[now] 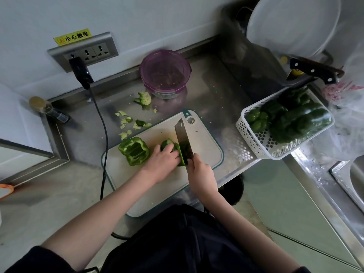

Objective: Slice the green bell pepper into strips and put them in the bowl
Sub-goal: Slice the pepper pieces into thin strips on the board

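Pepper piece (171, 148), on cutting board (202, 142), is pinned under curled left hand (163, 161) to steady it against cleaver (183, 140) clamped in right hand (201, 174); bowl (165, 72) is kept beyond both hands on the desk (212, 95).

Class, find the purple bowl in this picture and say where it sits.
In the head view the purple bowl sits on the steel counter against the back wall, beyond the cutting board, just behind the pepper core.
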A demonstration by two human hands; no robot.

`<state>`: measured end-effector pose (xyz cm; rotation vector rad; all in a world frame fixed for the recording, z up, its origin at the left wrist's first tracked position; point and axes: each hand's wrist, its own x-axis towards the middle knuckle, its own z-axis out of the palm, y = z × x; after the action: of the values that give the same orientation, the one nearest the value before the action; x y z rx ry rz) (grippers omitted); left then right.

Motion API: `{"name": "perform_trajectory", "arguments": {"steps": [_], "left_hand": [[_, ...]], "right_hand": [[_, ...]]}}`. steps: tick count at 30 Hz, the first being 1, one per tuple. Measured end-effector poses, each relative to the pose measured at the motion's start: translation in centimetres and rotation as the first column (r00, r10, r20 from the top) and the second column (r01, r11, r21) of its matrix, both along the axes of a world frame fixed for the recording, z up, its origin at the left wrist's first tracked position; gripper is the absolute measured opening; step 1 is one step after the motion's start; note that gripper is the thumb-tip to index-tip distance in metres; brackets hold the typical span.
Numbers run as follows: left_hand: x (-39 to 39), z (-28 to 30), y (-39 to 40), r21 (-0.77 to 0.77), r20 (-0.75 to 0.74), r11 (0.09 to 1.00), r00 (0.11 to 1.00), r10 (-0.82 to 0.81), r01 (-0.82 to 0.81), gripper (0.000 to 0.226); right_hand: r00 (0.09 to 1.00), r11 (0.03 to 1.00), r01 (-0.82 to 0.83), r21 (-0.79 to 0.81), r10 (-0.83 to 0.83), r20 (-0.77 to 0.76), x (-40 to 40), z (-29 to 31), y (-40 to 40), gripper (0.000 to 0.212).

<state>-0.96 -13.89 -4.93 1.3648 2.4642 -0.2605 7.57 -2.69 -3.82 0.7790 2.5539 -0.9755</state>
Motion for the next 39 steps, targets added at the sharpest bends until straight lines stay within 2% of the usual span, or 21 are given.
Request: {"name": "perform_trajectory", "arguments": {"steps": [12, 16, 22, 26, 31, 34, 39], "left_hand": [[-0.2, -0.5, -0.1, 0.031, 0.018, 0.999, 1.000, -0.007, 0.006, 0.026], [-0.5, -0.4, -0.4, 0.055, 0.007, 0.998, 0.999, -0.042, 0.042, 0.017], [-0.4, -0.3, -0.3, 0.083, 0.045, 0.997, 0.999, -0.015, 0.011, 0.023], [-0.4, -0.1, -0.1, 0.030, 0.083, 0.999, 0.996, 0.022, -0.025, 0.029], [-0.4, 0.0, -0.1, -0.005, 0.071, 1.000, 0.997, 0.031, -0.030, 0.030], [-0.3, 0.1, -0.2, 0.017, 0.060, 1.000, 0.998, 0.020, -0.021, 0.030], [-0.1, 0.1, -0.1, 0.007, 0.069, 0.999, 0.997, 0.037, -0.037, 0.032]], "right_hand": [[0.998, 0.997, -0.061, 0.044, 0.060, 0.017, -0.2, -0.5, -0.3, 0.016], [0.997, 0.996, -0.080, 0.050, 0.079, 0.025, -0.4, -0.5, -0.4, 0.016], [0.994, 0.995, -0.095, 0.035, 0.094, 0.049, -0.7, -0.2, -0.5, 0.016], [0.993, 0.995, -0.091, 0.038, 0.087, 0.076, -1.9, -0.2, -0.5, 0.025], [0.994, 0.993, -0.093, 0.072, 0.088, 0.060, -3.6, 0.2, 1.0, 0.024], [0.999, 0.994, -0.029, 0.109, 0.028, 0.018, -3.5, 0.4, 2.5, 0.023], [1.000, 0.997, -0.022, 0.067, 0.023, -0.019, -2.1, 0.8, 2.0, 0.025]]}}
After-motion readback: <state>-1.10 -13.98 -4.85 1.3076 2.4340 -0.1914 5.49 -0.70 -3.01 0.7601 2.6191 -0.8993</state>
